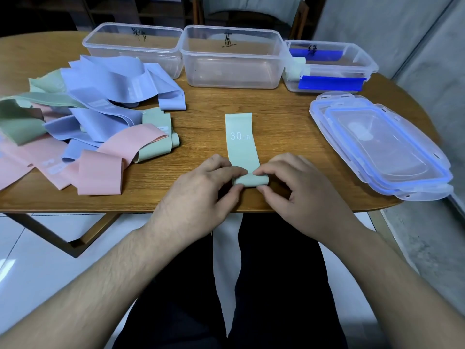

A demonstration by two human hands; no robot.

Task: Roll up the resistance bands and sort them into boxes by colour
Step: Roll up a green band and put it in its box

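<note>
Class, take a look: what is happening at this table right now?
A person is rolling up a green band marked 30 LB, pinching its near end with the left hand and right hand. A pile of loose bands waits to the left. Of three clear boxes behind, the right box already holds a green roll.

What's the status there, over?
Both hands, left and right, pinching near end of green band, roll just started. One green roll in right box. Path to boxes looks clear.
</note>
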